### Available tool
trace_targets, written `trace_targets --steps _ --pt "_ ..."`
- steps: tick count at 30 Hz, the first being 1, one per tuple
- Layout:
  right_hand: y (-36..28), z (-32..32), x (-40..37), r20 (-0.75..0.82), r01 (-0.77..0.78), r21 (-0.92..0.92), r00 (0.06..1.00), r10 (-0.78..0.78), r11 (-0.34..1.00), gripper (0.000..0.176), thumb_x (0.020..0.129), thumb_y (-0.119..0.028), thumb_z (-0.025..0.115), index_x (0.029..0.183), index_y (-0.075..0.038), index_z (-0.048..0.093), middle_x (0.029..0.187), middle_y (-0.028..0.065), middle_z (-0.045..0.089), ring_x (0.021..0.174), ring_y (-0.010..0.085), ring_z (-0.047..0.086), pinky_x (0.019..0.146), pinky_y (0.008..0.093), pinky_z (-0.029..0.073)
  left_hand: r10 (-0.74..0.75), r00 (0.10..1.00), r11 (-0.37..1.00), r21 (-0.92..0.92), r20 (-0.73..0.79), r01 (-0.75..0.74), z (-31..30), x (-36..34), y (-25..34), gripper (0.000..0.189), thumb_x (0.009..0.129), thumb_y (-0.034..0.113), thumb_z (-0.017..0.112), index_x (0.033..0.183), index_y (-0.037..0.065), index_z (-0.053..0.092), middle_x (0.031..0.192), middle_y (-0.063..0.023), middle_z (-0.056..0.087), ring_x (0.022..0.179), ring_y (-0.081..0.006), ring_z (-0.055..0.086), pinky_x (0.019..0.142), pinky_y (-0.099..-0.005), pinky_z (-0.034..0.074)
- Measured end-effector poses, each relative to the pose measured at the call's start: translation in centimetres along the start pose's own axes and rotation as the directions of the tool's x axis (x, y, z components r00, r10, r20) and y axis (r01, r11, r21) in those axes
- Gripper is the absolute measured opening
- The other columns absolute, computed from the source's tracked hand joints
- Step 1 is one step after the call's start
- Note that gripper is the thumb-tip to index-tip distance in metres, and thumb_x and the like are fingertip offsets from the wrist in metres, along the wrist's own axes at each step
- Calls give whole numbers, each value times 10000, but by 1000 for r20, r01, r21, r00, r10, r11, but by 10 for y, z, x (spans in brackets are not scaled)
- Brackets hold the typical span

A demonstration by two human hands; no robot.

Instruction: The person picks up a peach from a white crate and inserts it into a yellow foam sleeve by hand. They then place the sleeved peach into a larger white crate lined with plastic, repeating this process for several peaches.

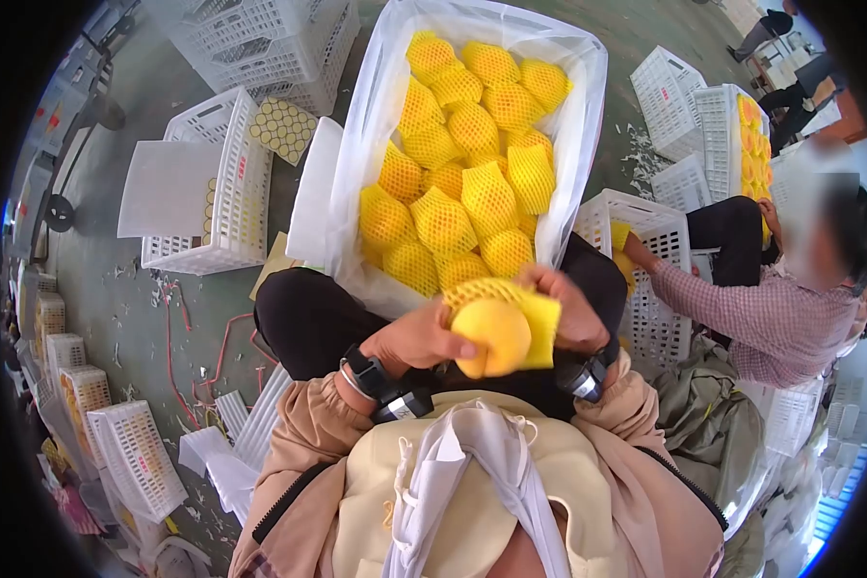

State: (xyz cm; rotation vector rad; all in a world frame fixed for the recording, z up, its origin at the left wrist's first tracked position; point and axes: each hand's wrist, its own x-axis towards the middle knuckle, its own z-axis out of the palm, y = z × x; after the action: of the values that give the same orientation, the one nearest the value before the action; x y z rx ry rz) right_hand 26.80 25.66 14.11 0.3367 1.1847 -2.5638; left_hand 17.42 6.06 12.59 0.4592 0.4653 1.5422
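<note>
Just in front of my body, my left hand (419,337) holds a round yellow-orange fruit (491,337), thumb on its near side. A yellow foam net (541,328) partly covers the fruit's far and right sides. My right hand (568,308) is closed at the net's upper right edge, its fingers slightly blurred. Beyond both hands stands a white crate (592,96) with a translucent liner, holding several fruits in yellow foam nets (472,128).
At the right a person in a checkered shirt (775,323) reaches into a white crate (645,217). A white crate with a sheet (236,193) stands left. Stacked crates (250,43) are behind it. Red cord (170,356) lies on the floor.
</note>
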Motion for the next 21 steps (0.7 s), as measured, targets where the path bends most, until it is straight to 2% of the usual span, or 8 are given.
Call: trace_targets --steps 1,4,6,8,10,11,14,21 --pt "-2 -1 8 -261 117 -403 936 -237 908 96 837 -29 564 843 -52 471 808 5 536 719 65 535 627 199 453 107 970 988 131 -218 -79 0 1 2 738 687 120 735 1303 -6 347 1175 -71 523 1053 -136 511 916 -283 413" --pt "-14 42 9 42 178 -977 699 -714 117 136 743 -7 567 835 -47 476 729 92 524 606 221 549 550 295 449 365 789 909 373 -493 -187 -6 9 7 639 735 39 677 1290 8 361 1132 -61 538 1021 -119 521 892 -262 426" --pt "20 61 14 324 273 -946 757 -567 -176 178 718 -89 620 827 -48 486 796 131 493 745 304 535 646 347 453 603 622 762 591 -500 -264 -5 15 10 577 766 21 626 1282 5 369 1188 -78 510 1038 -150 518 881 -285 436" --pt "25 62 16 221 329 -926 869 -444 183 159 800 -135 598 898 -62 496 839 88 524 825 257 546 704 347 440 687 619 681 635 -380 -365 -7 9 12 548 800 -33 572 1298 13 348 1248 -89 459 1079 -151 491 921 -290 412" --pt "26 39 24 -9 308 -809 845 -535 500 191 840 -156 572 986 -69 483 905 69 541 864 234 552 743 339 440 788 615 -21 996 -35 83 -28 5 7 558 819 -1 549 1328 38 324 1253 -98 441 1184 -178 390 983 -309 357" --pt "26 32 28 -276 302 -576 803 -528 760 230 880 -178 545 1074 -77 471 970 50 558 903 211 559 782 332 441 759 614 392 905 -217 -165 -35 10 -5 643 823 -11 532 1379 45 214 1345 -121 329 1259 -198 293 1030 -324 291" --pt "17 50 54 -280 220 221 948 -154 950 354 918 -178 495 1226 -51 375 1105 57 529 979 156 542 872 290 420 616 630 773 517 -474 -367 -32 26 -21 752 828 1 553 1408 70 80 1361 -112 323 1237 -202 342 1027 -315 289" --pt "-24 -7 190 -200 172 -589 916 -349 789 605 817 -267 631 1262 20 339 1130 154 521 1070 230 518 889 333 431 456 601 866 483 -656 -131 -33 2 -12 688 845 111 540 1378 28 113 1368 -214 286 1274 -314 290 1021 -387 288"
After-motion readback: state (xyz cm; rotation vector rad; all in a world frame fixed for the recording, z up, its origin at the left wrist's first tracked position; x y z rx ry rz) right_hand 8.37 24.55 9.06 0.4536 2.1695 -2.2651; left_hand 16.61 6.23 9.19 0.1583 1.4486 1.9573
